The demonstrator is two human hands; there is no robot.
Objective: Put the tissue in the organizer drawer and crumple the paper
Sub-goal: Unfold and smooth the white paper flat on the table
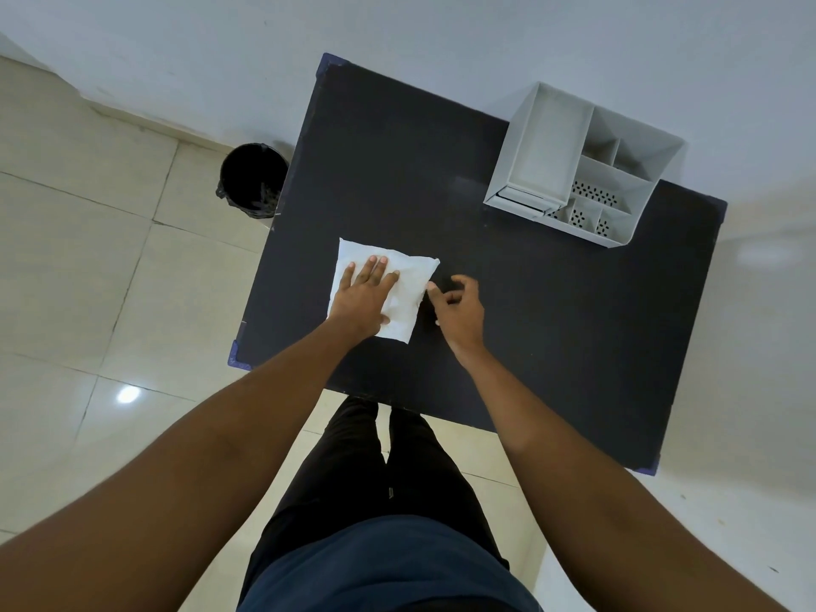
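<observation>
Currently, left hand lies flat, pinning tissue; right hand, fingers loosely curled and empty, should pinch its 3 o'clock edge.

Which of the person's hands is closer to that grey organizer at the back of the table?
The right hand. It hovers over the dark table beside the tissue, below and left of the organizer. The left hand lies flat on the tissue, farther away.
</observation>
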